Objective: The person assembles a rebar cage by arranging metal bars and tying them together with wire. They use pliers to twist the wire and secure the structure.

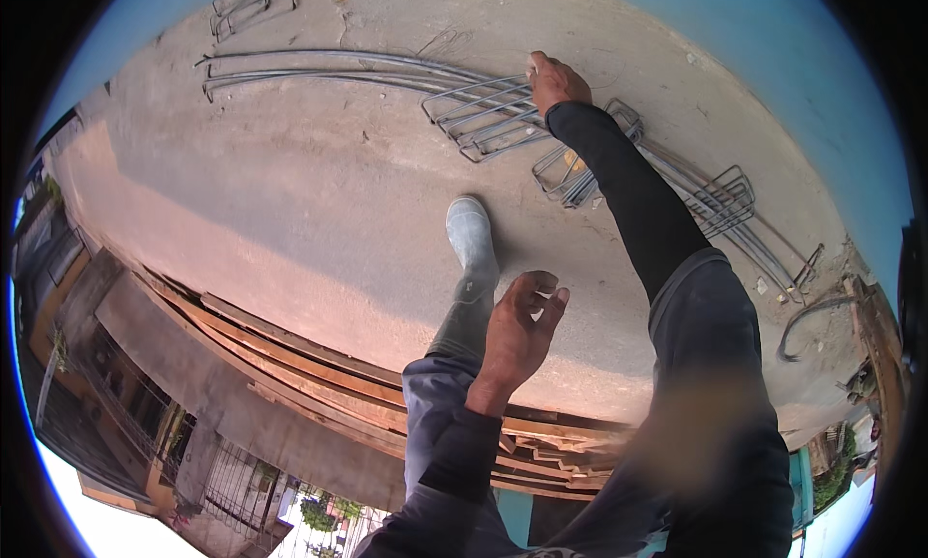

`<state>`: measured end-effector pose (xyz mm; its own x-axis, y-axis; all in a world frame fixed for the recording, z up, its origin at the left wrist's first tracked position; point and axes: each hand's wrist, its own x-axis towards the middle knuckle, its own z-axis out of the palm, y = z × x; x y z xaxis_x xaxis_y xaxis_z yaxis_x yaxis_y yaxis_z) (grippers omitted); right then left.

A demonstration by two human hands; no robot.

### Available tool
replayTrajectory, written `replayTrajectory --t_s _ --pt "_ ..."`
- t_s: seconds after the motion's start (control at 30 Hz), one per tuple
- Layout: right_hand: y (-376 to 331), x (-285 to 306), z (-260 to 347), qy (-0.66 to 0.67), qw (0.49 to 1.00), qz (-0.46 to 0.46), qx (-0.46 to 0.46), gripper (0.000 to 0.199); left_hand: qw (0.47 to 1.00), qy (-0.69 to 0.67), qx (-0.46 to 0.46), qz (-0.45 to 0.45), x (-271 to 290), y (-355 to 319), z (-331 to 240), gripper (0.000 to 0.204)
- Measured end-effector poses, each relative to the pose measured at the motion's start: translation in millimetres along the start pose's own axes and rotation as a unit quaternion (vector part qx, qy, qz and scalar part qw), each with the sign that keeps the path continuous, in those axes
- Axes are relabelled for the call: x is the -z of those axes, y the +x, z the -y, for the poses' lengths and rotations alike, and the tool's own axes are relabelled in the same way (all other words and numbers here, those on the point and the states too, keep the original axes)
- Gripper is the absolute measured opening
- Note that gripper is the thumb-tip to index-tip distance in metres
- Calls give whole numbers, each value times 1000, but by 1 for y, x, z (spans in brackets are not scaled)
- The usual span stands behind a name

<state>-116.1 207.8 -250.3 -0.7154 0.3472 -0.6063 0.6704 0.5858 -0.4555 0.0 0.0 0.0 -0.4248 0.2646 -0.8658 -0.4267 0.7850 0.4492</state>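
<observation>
Reaching down to steel on a concrete slab (290,171).

Stretching across the slab: long rebars (319,65), with bent stirrups (483,118) lying over them in a row, more stirrups (720,200) further right. Stacked along the slab edge: wooden planks (319,365). Standing on the concrete: grey boot (472,244). Touching the stirrups at the top end: right hand (556,79), fingers curled down, hard to tell if clamped on a bar. Hanging free above the boot: left hand (517,331), fingers half bent and apart, holding nothing.
</observation>
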Motion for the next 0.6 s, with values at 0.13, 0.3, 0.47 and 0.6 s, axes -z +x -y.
replayTrajectory --t_s 0.13,0.3,0.47,0.6 --pt "14 -8 -16 -43 993 -84 -66 45 1000 -18 13 17 -2 -5 -3 30" --pt "51 -36 -19 -88 979 -128 -133 42 1000 -5 8 17 19 4 -3 31" --pt "61 -56 -25 -178 958 -211 -76 30 999 -38 4 15 29 6 -2 32" --pt "59 -40 8 -11 988 -154 23 25 1000 -1 -14 5 27 7 -3 32"
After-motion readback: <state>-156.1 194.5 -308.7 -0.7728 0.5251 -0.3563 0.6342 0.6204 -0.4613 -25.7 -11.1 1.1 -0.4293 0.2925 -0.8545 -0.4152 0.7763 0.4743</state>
